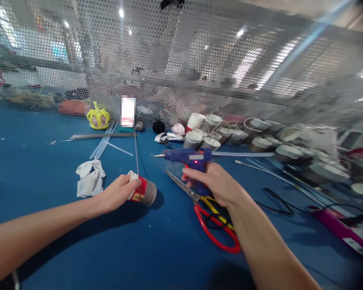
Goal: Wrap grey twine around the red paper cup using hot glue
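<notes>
My left hand (117, 193) is closed around a paper cup (142, 191) tipped on its side. The cup is red and white, with grey cord wound around its right end. A strand of grey cord (136, 151) stretches from the cup toward a small grey yarn ball (139, 126). My right hand (213, 181) grips a blue hot glue gun (186, 155), its nozzle pointing left, above and right of the cup. A red light shows on the gun, and a clear glue stick (242, 154) sticks out behind. Scissors (204, 219) with red and yellow handles lie beneath my right hand.
Several wrapped cups (211, 143) crowd the back right. A yellow crown-shaped piece (98, 117), a black yarn ball (159, 127), a lit phone (128, 111) and crumpled white paper (90, 178) lie leftward. A purple power strip (340, 229) with black cable is at right. Perforated panel (157, 52) behind.
</notes>
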Demonstrator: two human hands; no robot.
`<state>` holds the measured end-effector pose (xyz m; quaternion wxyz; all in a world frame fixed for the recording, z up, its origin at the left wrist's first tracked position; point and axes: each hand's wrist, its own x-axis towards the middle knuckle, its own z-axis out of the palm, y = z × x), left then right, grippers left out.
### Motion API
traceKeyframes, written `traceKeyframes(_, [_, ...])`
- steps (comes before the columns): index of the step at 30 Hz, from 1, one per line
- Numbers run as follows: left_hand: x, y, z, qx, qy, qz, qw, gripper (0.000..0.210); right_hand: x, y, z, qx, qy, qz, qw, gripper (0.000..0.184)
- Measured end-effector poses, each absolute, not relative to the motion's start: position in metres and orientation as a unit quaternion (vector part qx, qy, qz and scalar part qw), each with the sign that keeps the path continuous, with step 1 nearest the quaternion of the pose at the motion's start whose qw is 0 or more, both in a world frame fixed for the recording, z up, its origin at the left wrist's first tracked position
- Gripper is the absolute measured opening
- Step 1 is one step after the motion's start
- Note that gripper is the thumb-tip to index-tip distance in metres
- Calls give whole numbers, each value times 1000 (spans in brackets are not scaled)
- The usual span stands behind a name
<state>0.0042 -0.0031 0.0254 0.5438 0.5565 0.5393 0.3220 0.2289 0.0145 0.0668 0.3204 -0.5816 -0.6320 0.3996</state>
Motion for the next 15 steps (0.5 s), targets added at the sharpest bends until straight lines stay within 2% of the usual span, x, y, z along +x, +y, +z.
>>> traceKeyframes(4, [0,4,27,559,571,291,525,25,219,-5,70,-552,-675,381,307,20])
traceKeyframes(8, [-3,10,26,482,600,316,555,25,210,-16,68,-557,-696,371,260,17])
traceKeyframes(15, [3,13,35,422,533,305,667,20,201,-28,58,-541,-791,196,206,18])
